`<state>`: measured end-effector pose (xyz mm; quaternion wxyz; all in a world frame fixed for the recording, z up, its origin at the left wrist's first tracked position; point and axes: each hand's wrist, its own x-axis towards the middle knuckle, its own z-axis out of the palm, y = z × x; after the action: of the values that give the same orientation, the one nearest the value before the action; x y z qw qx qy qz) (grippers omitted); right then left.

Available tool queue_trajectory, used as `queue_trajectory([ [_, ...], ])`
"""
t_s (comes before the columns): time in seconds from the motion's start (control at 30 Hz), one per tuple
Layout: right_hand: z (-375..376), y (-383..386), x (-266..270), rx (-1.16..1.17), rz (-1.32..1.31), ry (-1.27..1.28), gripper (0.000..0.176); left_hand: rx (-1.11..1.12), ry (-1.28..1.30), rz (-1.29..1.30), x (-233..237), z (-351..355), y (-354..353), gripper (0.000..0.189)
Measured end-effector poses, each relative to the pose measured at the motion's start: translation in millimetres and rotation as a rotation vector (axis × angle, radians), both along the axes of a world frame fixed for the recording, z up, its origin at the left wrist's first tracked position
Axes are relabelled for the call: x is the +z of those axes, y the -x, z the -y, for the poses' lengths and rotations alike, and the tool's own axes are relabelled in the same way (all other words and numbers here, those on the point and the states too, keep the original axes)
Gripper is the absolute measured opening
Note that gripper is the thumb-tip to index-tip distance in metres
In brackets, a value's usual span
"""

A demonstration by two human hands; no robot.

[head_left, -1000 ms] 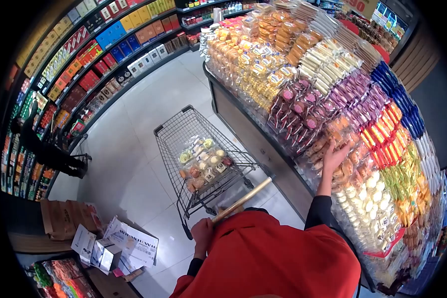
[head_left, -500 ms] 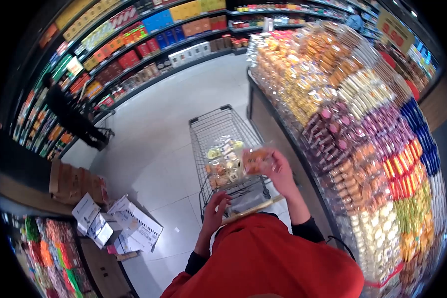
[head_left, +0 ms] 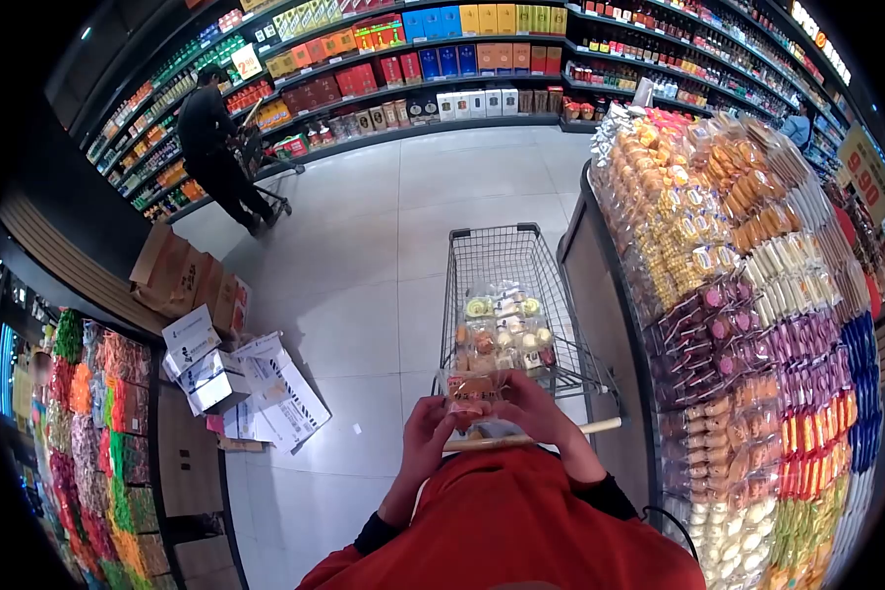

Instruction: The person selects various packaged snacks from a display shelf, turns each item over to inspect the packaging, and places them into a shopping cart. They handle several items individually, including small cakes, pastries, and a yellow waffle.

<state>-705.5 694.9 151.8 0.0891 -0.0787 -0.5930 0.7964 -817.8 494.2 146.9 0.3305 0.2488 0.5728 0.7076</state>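
Between both hands, above the near end of the cart, is a clear plastic packet of reddish-brown snacks [head_left: 472, 392]. My left hand [head_left: 429, 431] grips its left side, and my right hand [head_left: 535, 407] has hold of its right side. Under and beyond the packet stands a wire shopping cart [head_left: 496, 241]. Several clear packs of pale and brown baked goods [head_left: 513, 329] lie in its child-seat end. The cart's pale handle bar [head_left: 600, 426] runs just in front of my red garment.
A display of packaged snacks [head_left: 747, 334] rises close on the right. Flattened cardboard [head_left: 275, 393] and brown boxes [head_left: 182, 280] lie on the floor at left. A person in dark clothes [head_left: 211, 147] stands with a cart by the far shelves [head_left: 442, 64]. Bagged sweets [head_left: 98, 442] fill the near-left stand.
The packet has come from the right side to in front of my body. My left hand has joined my right hand on it. The view has turned, showing more of the far shelves.
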Motion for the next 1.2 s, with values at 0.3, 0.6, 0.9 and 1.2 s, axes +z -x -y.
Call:
queue_trajectory([
  [0.3,-4,-13,14,-0.051,0.010,0.109,0.024,-0.050,0.005,-0.065,0,-14,-1,0.025],
  [0.6,-5,-28,29,-0.127,0.007,-0.242,0.048,-0.061,-0.005,-0.083,-12,-12,-3,0.043],
  [0.9,-8,-19,31,-0.080,-0.201,-0.704,0.042,-0.051,-0.017,-0.243,1,-14,1,0.052],
  [1.2,2,-15,17,-0.143,-0.027,-0.386,0.060,0.020,0.086,-0.152,-11,-8,-3,0.035],
])
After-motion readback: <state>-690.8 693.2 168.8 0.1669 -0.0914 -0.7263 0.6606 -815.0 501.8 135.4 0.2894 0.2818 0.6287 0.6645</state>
